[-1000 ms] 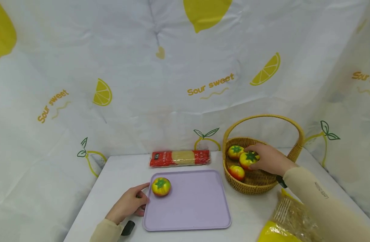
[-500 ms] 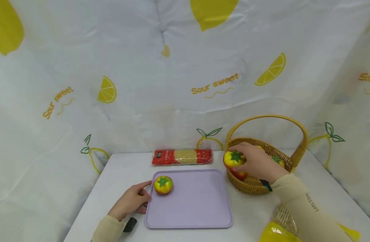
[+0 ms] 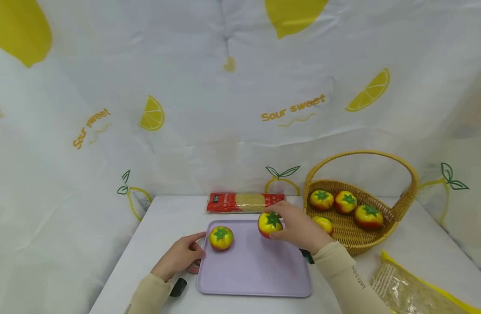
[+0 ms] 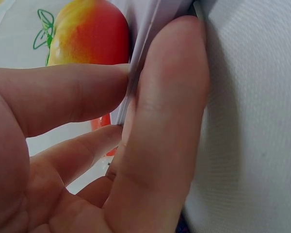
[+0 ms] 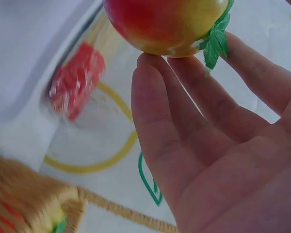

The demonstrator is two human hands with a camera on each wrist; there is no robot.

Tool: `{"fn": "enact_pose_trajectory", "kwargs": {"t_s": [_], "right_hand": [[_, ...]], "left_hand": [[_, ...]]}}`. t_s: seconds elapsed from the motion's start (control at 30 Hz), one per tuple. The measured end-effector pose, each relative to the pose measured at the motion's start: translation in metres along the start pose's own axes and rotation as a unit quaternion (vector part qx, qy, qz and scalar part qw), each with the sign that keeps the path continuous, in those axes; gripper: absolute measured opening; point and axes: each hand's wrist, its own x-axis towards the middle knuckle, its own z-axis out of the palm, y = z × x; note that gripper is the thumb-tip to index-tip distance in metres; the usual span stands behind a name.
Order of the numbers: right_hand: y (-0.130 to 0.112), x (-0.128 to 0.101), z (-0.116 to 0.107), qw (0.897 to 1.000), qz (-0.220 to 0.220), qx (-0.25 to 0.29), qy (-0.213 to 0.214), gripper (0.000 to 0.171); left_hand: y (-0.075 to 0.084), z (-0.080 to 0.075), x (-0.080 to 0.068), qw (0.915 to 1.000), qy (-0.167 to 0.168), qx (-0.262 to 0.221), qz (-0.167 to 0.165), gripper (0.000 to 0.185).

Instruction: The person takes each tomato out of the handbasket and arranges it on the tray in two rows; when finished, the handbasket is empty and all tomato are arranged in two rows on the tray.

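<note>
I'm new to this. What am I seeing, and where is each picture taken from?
There's no robot: a person works barehanded. One camera, worn on the head, looks forward and down over everything; the two close-ups come from cameras worn one on each wrist. On the white table are a lilac tray bearing one yellow-red fruit, a red packet behind the tray, and a clear bag with yellow edges at the near right. A wicker basket holds four similar fruits. The right hand has another fruit in its grip; the left hand pinches the tray's edge.
</note>
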Motion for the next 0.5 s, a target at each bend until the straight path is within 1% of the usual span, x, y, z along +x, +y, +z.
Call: {"fn": "enact_pose_trajectory", "kwargs": {"t_s": [0.13,0.27,0.5], "right_hand": [[-0.007,0.003,0.021,1.0,0.016,0.007,0.011,0.06],[-0.011,0.005,0.041,0.999,0.02,0.015,0.021,0.06],[-0.015,0.008,0.067,0.999,0.018,0.039,0.003,0.062]], "left_hand": [[0.0,0.002,0.002,1.0,0.003,0.001,0.003,0.068],[-0.001,0.002,0.003,1.0,0.007,0.005,-0.001,0.068],[-0.003,0.001,0.004,0.9999,0.01,0.006,-0.004,0.067]]}}
